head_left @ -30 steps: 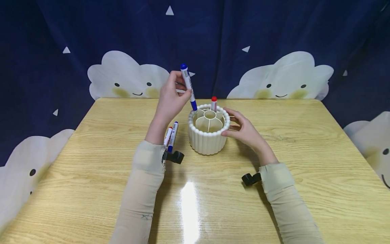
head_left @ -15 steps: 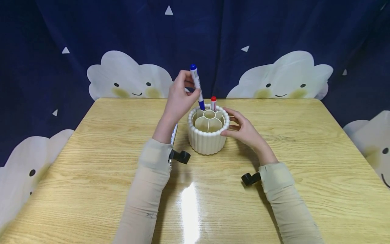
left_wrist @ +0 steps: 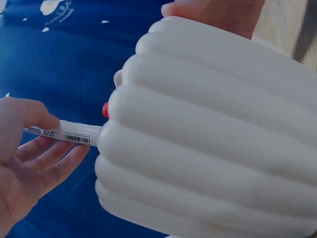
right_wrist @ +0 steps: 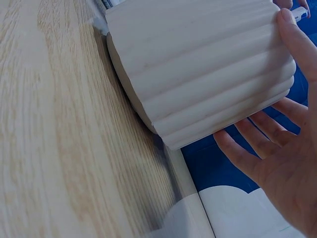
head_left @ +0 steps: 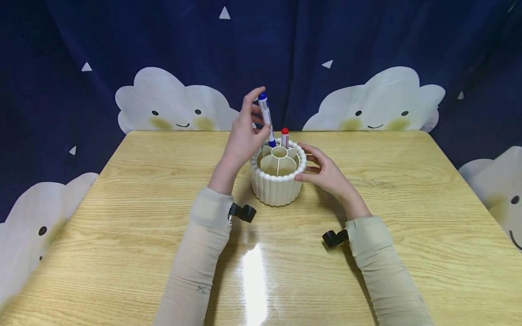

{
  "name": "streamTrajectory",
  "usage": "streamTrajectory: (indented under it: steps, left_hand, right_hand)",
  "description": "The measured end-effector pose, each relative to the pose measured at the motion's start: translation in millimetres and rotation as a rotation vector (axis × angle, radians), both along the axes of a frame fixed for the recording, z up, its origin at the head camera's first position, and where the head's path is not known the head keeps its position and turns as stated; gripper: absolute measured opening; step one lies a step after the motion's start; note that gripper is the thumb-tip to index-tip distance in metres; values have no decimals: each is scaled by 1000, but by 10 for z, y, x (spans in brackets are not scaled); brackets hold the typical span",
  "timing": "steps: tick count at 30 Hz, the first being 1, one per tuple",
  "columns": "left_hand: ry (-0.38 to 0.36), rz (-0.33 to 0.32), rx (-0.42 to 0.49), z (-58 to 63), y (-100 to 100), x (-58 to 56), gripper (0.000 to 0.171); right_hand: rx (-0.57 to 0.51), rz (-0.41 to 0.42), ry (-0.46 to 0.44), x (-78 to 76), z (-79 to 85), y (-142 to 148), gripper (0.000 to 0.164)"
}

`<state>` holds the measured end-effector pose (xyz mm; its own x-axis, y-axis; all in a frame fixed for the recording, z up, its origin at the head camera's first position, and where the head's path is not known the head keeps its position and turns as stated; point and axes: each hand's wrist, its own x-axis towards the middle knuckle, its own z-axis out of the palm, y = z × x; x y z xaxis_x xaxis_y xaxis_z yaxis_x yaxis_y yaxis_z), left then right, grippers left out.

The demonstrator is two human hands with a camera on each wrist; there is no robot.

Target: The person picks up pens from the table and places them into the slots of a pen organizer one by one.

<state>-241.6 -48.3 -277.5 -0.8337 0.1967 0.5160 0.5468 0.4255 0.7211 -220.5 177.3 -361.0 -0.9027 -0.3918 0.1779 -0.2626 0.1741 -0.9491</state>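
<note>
A cream ribbed pen holder (head_left: 276,185) with a beaded rim and divided compartments stands on the table. My left hand (head_left: 244,133) pinches a white marker (head_left: 266,113) with a blue cap and blue lower end. That lower end dips inside the rim at the back left, and one finger reaches up beside the cap. A red-capped marker (head_left: 285,137) stands in a back compartment. My right hand (head_left: 324,170) holds the holder's right side, thumb at the front rim. In the right wrist view its fingers (right_wrist: 262,131) touch the ribbed wall. The left wrist view shows the held marker's barcode.
A wooden table (head_left: 134,217) carries the holder. Behind it hangs a dark blue curtain (head_left: 261,40) with cloud shapes. Black wrist cameras (head_left: 246,213) jut inward from both sleeves. My left forearm (head_left: 195,258) covers part of the table.
My left hand has moved right with the blue-capped marker and lowered it slightly into the holder; a finger has risen beside the cap. Two markers on the table have become hidden behind my left arm.
</note>
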Motion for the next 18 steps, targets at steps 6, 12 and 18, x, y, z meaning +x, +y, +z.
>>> streamTrajectory:
  steps: [6,12,18]
  left_hand:
    - [-20,-8,-49,-59,-10,10,65]
    - [-6,-1,-49,-160,7,-4,60]
    - [-23,-6,-40,-237,26,-5,57]
  right_hand:
    - [5,0,-3,80,124,-36,79]
    - [18,0,4,99,154,-54,79]
    - [6,6,7,100,148,-52,79]
